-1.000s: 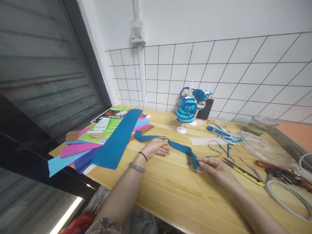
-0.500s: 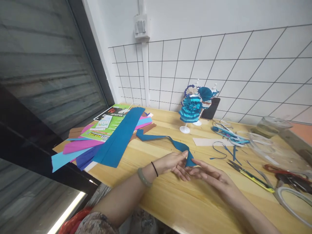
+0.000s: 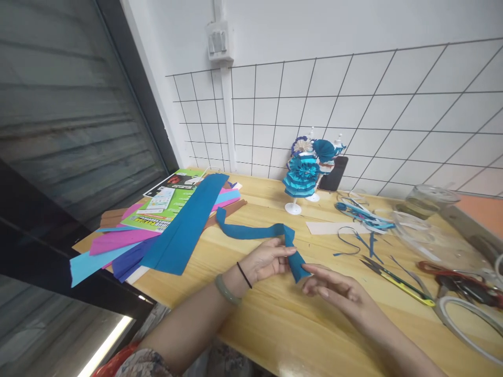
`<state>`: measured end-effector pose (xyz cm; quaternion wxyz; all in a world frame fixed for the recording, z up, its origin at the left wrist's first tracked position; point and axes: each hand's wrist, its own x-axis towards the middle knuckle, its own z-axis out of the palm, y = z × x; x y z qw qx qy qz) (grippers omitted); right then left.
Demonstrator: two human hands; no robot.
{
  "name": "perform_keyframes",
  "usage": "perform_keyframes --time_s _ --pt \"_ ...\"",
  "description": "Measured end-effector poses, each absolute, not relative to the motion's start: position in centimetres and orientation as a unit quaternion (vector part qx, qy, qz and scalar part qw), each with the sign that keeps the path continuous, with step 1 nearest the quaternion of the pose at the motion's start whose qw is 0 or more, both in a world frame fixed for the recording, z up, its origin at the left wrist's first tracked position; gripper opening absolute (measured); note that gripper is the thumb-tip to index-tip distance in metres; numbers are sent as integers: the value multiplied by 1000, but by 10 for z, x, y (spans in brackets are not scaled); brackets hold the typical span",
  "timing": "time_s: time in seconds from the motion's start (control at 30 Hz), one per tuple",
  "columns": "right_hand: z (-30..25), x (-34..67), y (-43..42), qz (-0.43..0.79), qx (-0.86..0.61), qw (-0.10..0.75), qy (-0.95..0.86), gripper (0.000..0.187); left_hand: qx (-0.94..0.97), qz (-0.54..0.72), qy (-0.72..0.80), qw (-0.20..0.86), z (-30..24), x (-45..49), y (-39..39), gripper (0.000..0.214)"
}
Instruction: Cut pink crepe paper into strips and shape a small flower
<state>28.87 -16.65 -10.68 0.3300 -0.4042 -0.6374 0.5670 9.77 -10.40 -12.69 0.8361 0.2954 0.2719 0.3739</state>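
My left hand point(image 3: 271, 259) pinches a narrow teal crepe-paper strip point(image 3: 297, 262) between thumb and fingers, just above the table. The strip's short free end slants down toward my right hand point(image 3: 338, 290). Its longer part point(image 3: 251, 231) trails left across the wood in a loose curve. At the edge of the short end, my right index fingertip appears to touch the paper. The right thumb stays apart from that finger, and the other fingers curl loosely below. A wide teal paper sheet point(image 3: 183, 230) lies to the left over other coloured papers.
Behind the hands stand small white stands dressed in pleated blue paper point(image 3: 302, 175), beside a leaning phone point(image 3: 334, 175). Scissors point(image 3: 396, 283), a tape roll point(image 3: 467, 319) and paper scraps point(image 3: 365, 214) lie right. A green booklet point(image 3: 157, 209) rests on the left papers.
The strip's short end has turned flatter and now stretches down between my hands. My left fingers have closed more around it, and the hands have moved slightly apart. The view has shifted slightly right.
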Motion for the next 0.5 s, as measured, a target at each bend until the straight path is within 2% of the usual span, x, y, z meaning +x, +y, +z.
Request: perform_keyframes --time_s 0.17,0.27,0.5 --pt "-115 285 -162 550 -443 348 -616 42 255 466 339 777 -122 98 -102 38" --pt "-120 283 -158 540 -475 364 -592 45 292 486 366 738 -124 98 -100 40" --pt "-139 283 -147 556 -528 390 -509 58 444 491 430 614 -141 99 -89 26"
